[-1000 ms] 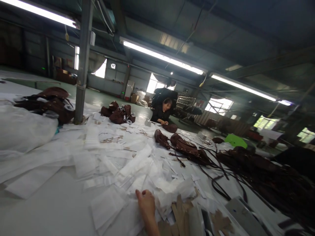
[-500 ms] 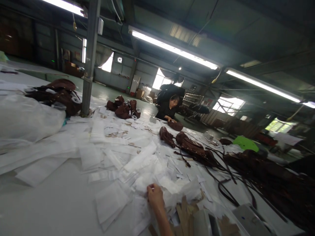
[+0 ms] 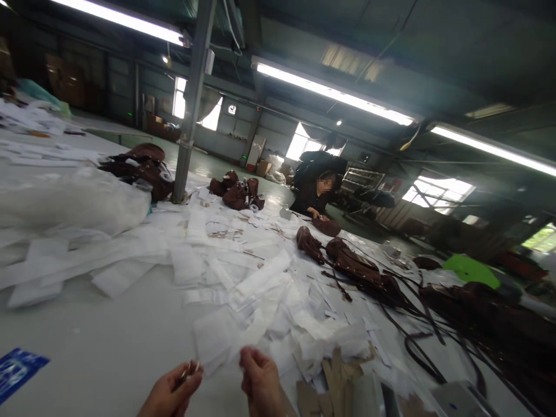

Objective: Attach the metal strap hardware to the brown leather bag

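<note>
At the bottom of the head view, my left hand (image 3: 171, 392) is closed around a small shiny, brownish piece (image 3: 187, 372) that looks like metal; its exact kind is unclear. To its right, my right hand (image 3: 263, 379) is slightly blurred, with thumb and fingers pinched together. Whatever it holds, if anything, cannot be made out. Both hands are above the pale table near thin white sheets (image 3: 217, 336). Brown cardboard strips (image 3: 334, 376) lie just right of my right hand.
Brown leather-like bags (image 3: 356, 260) with long straps (image 3: 417, 353) lie on the right. More brown bags (image 3: 241, 194) sit farther back, near a metal post (image 3: 191, 110). A clear plastic bag (image 3: 78, 200) and a blue packet (image 3: 19, 370) are left. Across the table is a co-worker (image 3: 310, 200).
My left hand has come into view with the small piece. My right hand has drawn back toward me from the white sheets. The view has turned left, and the blue packet now shows.
</note>
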`<state>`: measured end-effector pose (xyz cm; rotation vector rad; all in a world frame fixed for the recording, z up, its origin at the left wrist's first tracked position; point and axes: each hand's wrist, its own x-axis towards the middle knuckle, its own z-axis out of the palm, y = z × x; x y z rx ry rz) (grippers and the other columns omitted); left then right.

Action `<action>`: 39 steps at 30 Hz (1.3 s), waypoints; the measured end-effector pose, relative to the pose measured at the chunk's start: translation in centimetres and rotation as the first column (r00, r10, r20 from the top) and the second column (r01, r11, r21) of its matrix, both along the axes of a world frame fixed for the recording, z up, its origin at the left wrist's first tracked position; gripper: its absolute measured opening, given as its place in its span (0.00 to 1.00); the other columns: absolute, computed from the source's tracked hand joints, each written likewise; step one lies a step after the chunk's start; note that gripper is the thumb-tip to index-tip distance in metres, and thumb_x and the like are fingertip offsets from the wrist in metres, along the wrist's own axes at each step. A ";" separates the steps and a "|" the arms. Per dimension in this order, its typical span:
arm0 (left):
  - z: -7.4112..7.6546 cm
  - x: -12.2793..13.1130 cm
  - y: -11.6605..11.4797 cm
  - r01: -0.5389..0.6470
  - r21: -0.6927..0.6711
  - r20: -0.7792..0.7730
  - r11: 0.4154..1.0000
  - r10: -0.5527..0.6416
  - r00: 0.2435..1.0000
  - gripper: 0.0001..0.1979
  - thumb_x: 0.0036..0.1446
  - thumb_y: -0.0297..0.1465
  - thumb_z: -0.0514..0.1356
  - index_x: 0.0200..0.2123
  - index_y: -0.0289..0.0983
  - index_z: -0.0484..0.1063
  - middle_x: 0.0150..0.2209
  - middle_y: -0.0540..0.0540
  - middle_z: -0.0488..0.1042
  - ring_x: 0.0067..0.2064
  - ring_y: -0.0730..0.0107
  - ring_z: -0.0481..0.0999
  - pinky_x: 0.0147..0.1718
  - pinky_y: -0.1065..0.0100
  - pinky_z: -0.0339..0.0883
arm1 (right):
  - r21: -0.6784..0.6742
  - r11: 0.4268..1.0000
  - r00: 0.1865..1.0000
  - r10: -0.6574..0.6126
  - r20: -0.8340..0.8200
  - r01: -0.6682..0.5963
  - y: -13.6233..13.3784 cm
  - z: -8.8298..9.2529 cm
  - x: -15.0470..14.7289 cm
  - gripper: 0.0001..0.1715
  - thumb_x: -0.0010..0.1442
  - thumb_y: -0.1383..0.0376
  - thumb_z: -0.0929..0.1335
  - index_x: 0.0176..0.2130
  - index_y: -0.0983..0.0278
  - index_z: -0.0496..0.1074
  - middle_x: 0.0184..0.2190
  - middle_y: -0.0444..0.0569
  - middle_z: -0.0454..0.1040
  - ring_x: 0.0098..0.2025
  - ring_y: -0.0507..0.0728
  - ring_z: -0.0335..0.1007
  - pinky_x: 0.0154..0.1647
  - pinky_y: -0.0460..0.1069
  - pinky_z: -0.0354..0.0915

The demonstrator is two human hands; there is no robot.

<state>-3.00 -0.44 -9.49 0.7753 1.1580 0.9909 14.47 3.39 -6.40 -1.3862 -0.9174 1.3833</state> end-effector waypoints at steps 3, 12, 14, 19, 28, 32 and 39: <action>1.8 -0.9 -0.2 0.037 -0.077 0.189 0.996 -0.022 0.982 0.29 0.39 0.59 0.63 0.30 0.39 0.67 0.10 0.64 0.46 0.12 0.82 0.40 0.10 0.76 0.38 | 0.060 0.998 0.999 0.037 -0.013 -0.036 -2.5 0.2 -2.3 0.29 0.42 0.43 0.73 0.21 0.65 0.67 0.15 0.36 0.55 0.17 0.44 0.39 0.16 0.43 0.40; 4.4 -1.1 -2.0 0.097 0.072 0.084 0.993 -0.103 0.991 0.19 0.42 0.46 0.65 0.22 0.39 0.63 0.11 0.61 0.51 0.11 0.82 0.44 0.11 0.74 0.40 | 0.124 0.989 0.994 0.075 0.075 -0.084 -5.9 0.7 -4.5 0.29 0.43 0.41 0.72 0.24 0.64 0.74 0.15 0.40 0.62 0.18 0.48 0.54 0.15 0.43 0.49; 4.1 -0.9 -2.2 0.040 0.084 0.036 0.996 -0.043 0.998 0.18 0.42 0.45 0.64 0.20 0.39 0.61 0.11 0.61 0.51 0.12 0.81 0.44 0.12 0.73 0.41 | 0.092 0.992 0.995 0.083 0.061 -0.088 -6.3 0.5 -4.4 0.31 0.43 0.40 0.71 0.23 0.66 0.74 0.15 0.41 0.63 0.17 0.48 0.53 0.14 0.43 0.48; 3.2 -0.5 -2.5 -0.002 0.181 -0.037 0.984 0.009 0.999 0.18 0.40 0.42 0.67 0.19 0.36 0.65 0.16 0.56 0.59 0.20 0.77 0.55 0.20 0.73 0.50 | 0.006 0.987 0.978 0.162 -0.129 -0.162 -7.2 0.1 -4.4 0.30 0.39 0.43 0.75 0.25 0.68 0.75 0.15 0.41 0.65 0.16 0.46 0.52 0.16 0.42 0.47; 4.1 -1.4 -3.3 0.190 0.203 -0.077 0.961 -0.178 0.981 0.25 0.50 0.55 0.57 0.28 0.37 0.64 0.14 0.59 0.56 0.15 0.79 0.50 0.15 0.73 0.44 | -0.136 0.984 0.963 -0.145 -0.227 0.116 -8.0 -0.3 -5.1 0.37 0.31 0.38 0.75 0.14 0.64 0.60 0.09 0.35 0.52 0.13 0.43 0.42 0.14 0.42 0.42; 5.4 -2.4 -4.2 0.228 0.190 -0.133 0.955 -0.205 0.970 0.30 0.57 0.56 0.45 0.31 0.35 0.68 0.13 0.57 0.59 0.15 0.76 0.54 0.16 0.73 0.48 | -0.174 0.969 0.957 -0.212 -0.200 0.178 -7.8 1.0 -5.2 0.38 0.25 0.36 0.75 0.15 0.64 0.60 0.09 0.35 0.54 0.14 0.44 0.44 0.15 0.42 0.42; 6.6 -2.3 -5.8 0.384 0.279 -0.247 0.880 -0.320 0.915 0.17 0.60 0.43 0.52 0.28 0.36 0.66 0.24 0.53 0.65 0.25 0.73 0.62 0.24 0.73 0.55 | -0.154 0.980 0.981 -0.147 -0.130 0.126 -7.4 1.2 -5.5 0.38 0.29 0.34 0.73 0.17 0.63 0.61 0.10 0.34 0.52 0.16 0.45 0.43 0.16 0.43 0.42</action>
